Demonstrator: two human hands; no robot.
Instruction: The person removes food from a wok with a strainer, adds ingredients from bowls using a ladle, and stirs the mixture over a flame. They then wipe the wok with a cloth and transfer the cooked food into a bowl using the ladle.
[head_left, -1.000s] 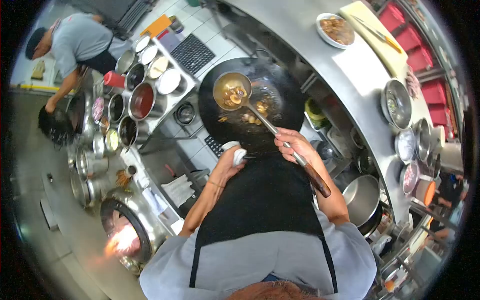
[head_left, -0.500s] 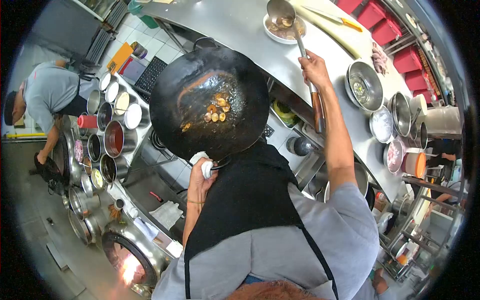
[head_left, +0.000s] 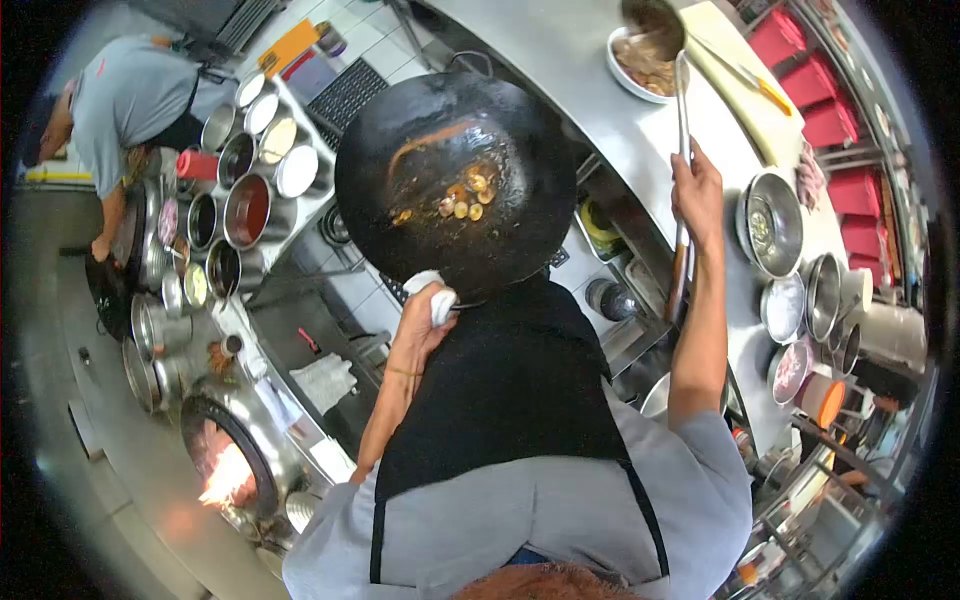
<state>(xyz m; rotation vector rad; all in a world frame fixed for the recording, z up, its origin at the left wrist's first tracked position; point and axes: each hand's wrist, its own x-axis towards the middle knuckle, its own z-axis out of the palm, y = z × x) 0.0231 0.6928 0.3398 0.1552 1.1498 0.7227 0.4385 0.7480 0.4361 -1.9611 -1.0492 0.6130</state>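
My left hand (head_left: pixel 422 325) is closed around the handle of a large black wok (head_left: pixel 385 240), with a folded white cloth (head_left: pixel 440 303) in its grip. Brown sauce and several glossy slices (head_left: pixel 468 196) lie in the wok's middle. My right hand (head_left: pixel 698 195) grips a long-handled ladle (head_left: pixel 683 110) by its shaft. The ladle's head is tilted over the edge of a white bowl (head_left: pixel 614 62) on the steel counter. Brown pieces of food in sauce (head_left: pixel 645 68) fill much of that bowl.
A knife with a yellow handle (head_left: pixel 773 97) lies on a cutting board (head_left: pixel 715 75) beside the bowl. Metal bowls (head_left: pixel 775 222) line the counter at right. Sauce pots (head_left: pixel 247 210) stand at left, near a flaming burner (head_left: pixel 228 472). Another person (head_left: pixel 140 90) works at far left.
The view has shifted, so most things sit further right. The ladle's head has tipped over more, and the white bowl looks fuller. Slices still lie in the wok.
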